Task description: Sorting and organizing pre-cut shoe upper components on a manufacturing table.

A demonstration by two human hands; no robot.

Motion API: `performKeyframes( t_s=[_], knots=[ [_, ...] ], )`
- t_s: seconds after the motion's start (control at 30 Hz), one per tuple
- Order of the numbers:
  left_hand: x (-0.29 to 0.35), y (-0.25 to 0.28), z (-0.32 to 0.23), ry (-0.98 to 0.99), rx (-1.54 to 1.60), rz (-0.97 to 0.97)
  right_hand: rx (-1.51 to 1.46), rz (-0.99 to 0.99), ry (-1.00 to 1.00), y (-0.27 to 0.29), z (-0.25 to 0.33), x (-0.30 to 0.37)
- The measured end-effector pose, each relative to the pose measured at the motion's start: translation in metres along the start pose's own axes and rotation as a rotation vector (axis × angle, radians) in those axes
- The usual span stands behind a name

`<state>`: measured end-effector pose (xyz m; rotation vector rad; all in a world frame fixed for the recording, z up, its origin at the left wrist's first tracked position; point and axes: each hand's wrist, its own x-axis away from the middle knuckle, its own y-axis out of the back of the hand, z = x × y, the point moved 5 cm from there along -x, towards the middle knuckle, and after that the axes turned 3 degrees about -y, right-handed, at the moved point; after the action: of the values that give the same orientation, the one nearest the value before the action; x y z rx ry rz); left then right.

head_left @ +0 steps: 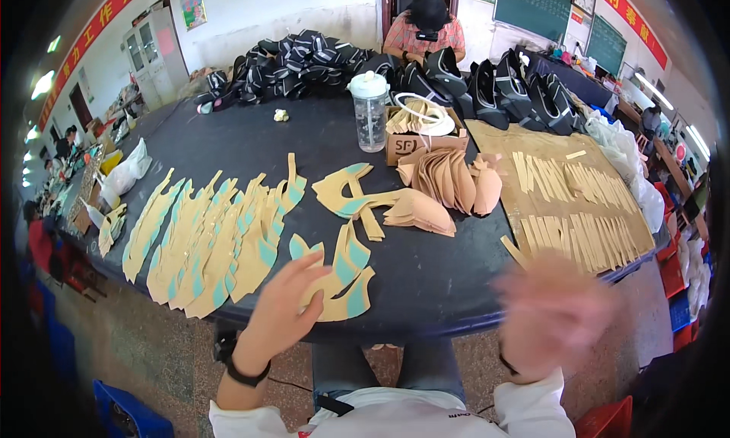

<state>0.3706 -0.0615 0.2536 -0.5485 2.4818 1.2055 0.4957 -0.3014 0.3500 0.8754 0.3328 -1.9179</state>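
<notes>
Across the workshop, a green chalkboard (532,9) hangs on the pale wall beyond your dark-covered table (433,290). Your left hand (283,310) has thumb and fingers apart over the loose tan-and-teal cutouts (350,301) at the near edge; you can't tell whether it touches them. Your right hand (559,316) is blurred near the narrow tan strips (579,183), laid in two rows on a brown board (493,143); its finger state can't be told. Leftward lie overlapping tan-and-teal pieces (205,244). Farther back, a clear lidded bottle (370,119) stands beside a cardboard box (401,147).
</notes>
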Motion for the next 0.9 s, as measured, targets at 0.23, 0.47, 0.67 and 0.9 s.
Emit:
performKeyframes(
  t_s=[0.23, 0.47, 0.67, 0.9],
  knots=[
    [0.036, -0.053, 0.068, -0.133, -0.564, 0.220, 0.990, 0.368, 0.154, -0.102, -0.195, 0.044],
    [0.024, -0.041, 0.111, 0.011, -0.490, 0.107, 0.647, 0.215, 0.157, -0.075, -0.166, 0.040],
    [0.024, -0.029, 0.132, 0.249, -0.313, 0.204, 0.521, -0.115, -0.064, 0.006, -0.115, 0.024],
    [-0.017, -0.033, 0.007, 0.018, 0.286, 0.198, 1.017, 0.033, 0.009, 0.003, -0.106, 0.013]
  ],
)
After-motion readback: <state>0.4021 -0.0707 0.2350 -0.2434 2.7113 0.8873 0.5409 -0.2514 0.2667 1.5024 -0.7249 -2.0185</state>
